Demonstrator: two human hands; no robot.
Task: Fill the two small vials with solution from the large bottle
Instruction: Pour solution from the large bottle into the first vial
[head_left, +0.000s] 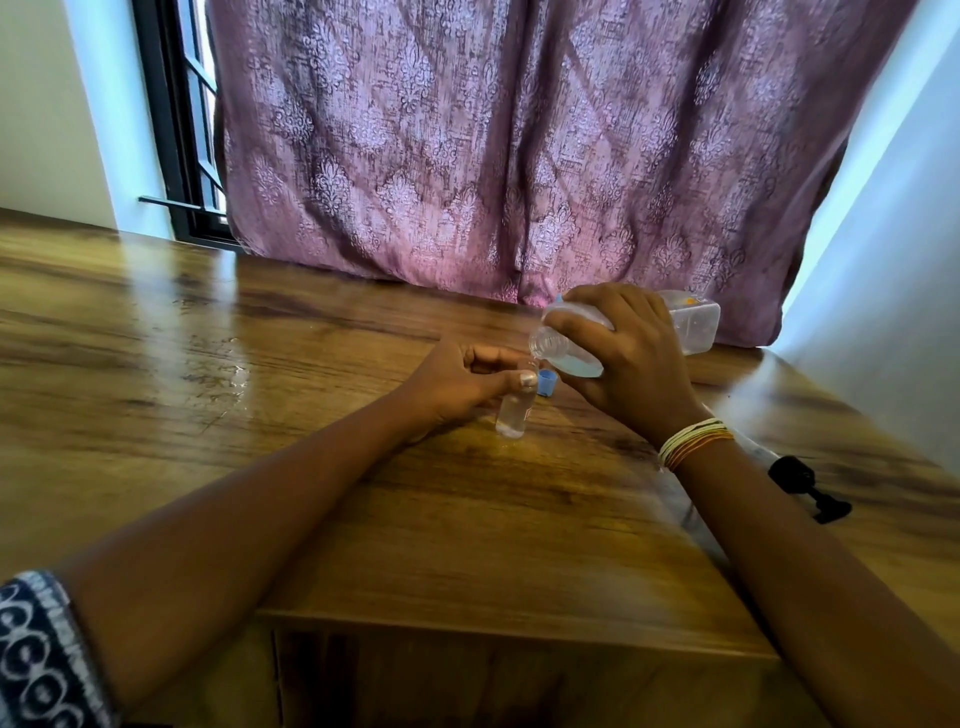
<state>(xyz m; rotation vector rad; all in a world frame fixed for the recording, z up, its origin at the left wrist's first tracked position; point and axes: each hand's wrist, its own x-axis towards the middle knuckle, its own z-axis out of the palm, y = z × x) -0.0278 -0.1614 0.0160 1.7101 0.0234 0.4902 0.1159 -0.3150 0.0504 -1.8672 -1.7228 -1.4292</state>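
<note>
— Where's the large bottle (631, 325)?

— In the right hand (626, 358), tipped nearly flat above the tabletop (208, 364), its open mouth pointing left and down, right over the vial (513, 413). Clear solution has pooled in the low side of the neck. The grip is wrapped tight around the bottle's shoulder.

— And the vial?

— Standing on the wood, leaning slightly, with clear liquid inside. The left hand (462, 387) pinches it near the top between thumb and forefinger; the other fingers are curled in.

— Is there a stream running between them?

— Hard to say — the mouth and the vial's rim sit so close that any flow is lost in the blur.

— Anything else nearby?

— A small blue cap (546, 383) lies on the tabletop just beside the vial, under the bottle. A black object (808, 488) rests toward the right edge, and a purple patterned curtain (493, 145) hangs behind.
</note>
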